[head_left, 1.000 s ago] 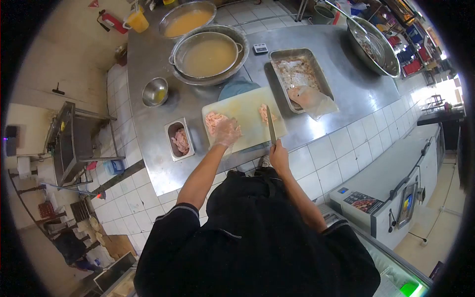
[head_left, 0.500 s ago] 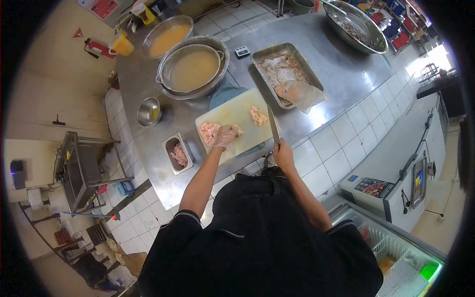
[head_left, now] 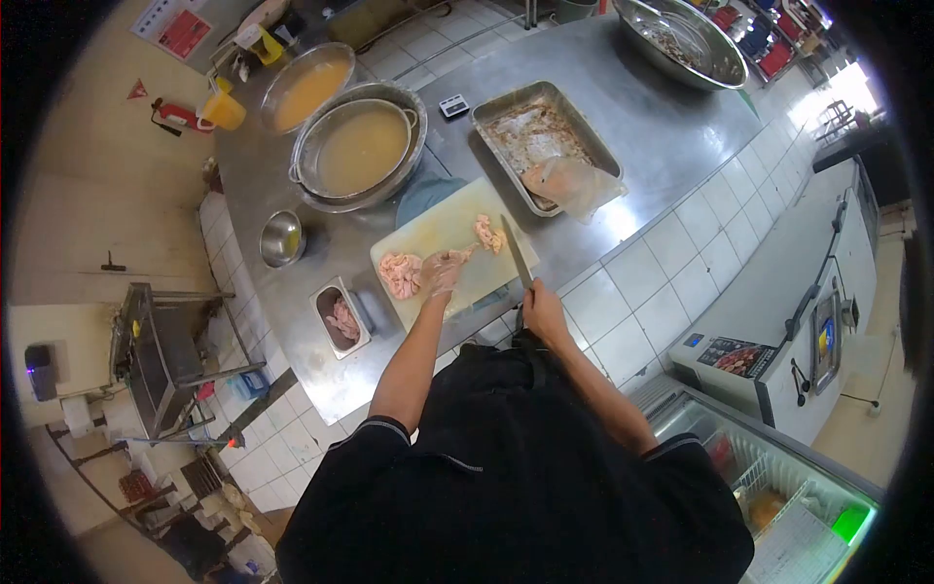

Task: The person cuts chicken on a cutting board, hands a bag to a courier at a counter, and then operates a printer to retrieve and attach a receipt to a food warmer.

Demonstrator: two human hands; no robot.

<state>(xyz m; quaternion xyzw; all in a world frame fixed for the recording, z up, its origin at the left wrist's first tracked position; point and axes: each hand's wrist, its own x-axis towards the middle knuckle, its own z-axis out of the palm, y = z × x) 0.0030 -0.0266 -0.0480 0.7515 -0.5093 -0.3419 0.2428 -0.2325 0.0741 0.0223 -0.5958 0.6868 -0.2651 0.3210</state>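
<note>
A white cutting board (head_left: 465, 284) lies on the steel table in front of me. My left hand (head_left: 444, 276), in a clear plastic glove, is closed over the board on a strip of pale pink raw meat (head_left: 469, 252) that sticks out past its fingers. Left of that hand sits a heap of raw meat (head_left: 398, 274). A smaller pile of meat pieces (head_left: 489, 234) lies near the board's far right. My right hand (head_left: 544, 311), bare, grips the handle of a knife (head_left: 518, 255), its blade pointing away from me beside the small pile.
A steel container with meat (head_left: 340, 317) stands at the left, near a small steel bowl (head_left: 281, 239). Behind are a pot of cloudy liquid (head_left: 362, 146) and a basin (head_left: 309, 88). A tray (head_left: 545, 117) holds a plastic bag (head_left: 576, 185). A large bowl (head_left: 681, 44) stands far right.
My left hand has drawn away from the heap toward the small pile, with the meat strip. The knife has moved left, closer to the small pile. The whole view has shifted slightly.
</note>
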